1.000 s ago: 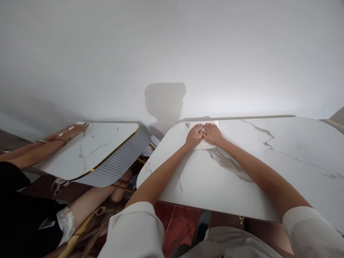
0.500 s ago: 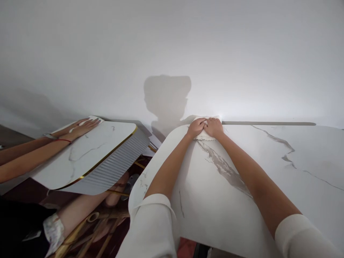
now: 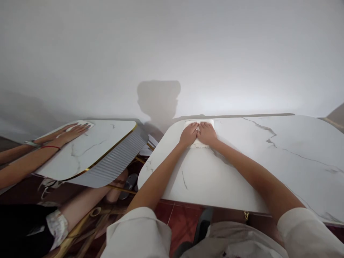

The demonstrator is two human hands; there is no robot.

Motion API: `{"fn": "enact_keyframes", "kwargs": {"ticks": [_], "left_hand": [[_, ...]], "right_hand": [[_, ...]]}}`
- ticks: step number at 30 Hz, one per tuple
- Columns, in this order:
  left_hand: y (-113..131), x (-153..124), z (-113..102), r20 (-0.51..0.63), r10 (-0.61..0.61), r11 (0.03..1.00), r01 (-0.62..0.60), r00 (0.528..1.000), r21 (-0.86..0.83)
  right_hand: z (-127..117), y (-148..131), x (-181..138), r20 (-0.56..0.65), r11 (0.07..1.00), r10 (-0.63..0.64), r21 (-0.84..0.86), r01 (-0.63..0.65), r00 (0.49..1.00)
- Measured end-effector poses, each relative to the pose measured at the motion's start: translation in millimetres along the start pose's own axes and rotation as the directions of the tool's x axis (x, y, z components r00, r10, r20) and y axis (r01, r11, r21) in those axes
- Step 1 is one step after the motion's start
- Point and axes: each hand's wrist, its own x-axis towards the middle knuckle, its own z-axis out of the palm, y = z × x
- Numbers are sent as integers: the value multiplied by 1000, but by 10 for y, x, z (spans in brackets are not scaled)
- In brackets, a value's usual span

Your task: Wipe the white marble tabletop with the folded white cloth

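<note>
Both my arms reach across a white marble-look table [image 3: 242, 168] to its far edge by the wall. My left hand [image 3: 189, 134] and my right hand [image 3: 206, 133] lie side by side, fingers flat and pressed down on a folded white cloth [image 3: 197, 144]. The cloth shows as a strip in front of and behind my hands, the rest is hidden under them.
To the left stands a smaller marble table [image 3: 99, 150] with a gold rim and ribbed side. Another person's hand [image 3: 71, 132] presses a white cloth on its far corner, their legs beneath it. A white wall rises behind. Red floor tiles [image 3: 182, 218] show below.
My hands and the cloth slid from the far edge a little back toward me and left. The view drew back from the table. The other person's hand shifted slightly.
</note>
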Motion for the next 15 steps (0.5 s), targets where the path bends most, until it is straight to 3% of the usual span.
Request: {"fn": "enact_keyframes", "kwargs": {"ticks": [9,12,15], "left_hand": [[731,-1378,-291,-61,-55,983,64,997,169],[1070,-1618,-289,-41,-94,976,100,995,193],[1418,-1684,-216,-11,-119,975,119,993,190]], "right_hand": [[-271,-520,-1203,9,982,-184,49,184,983],[-415,-501,-1554,11,975,-216,54,215,976],[-548,-339,-1833,-1,975,-219,35,219,976]]}}
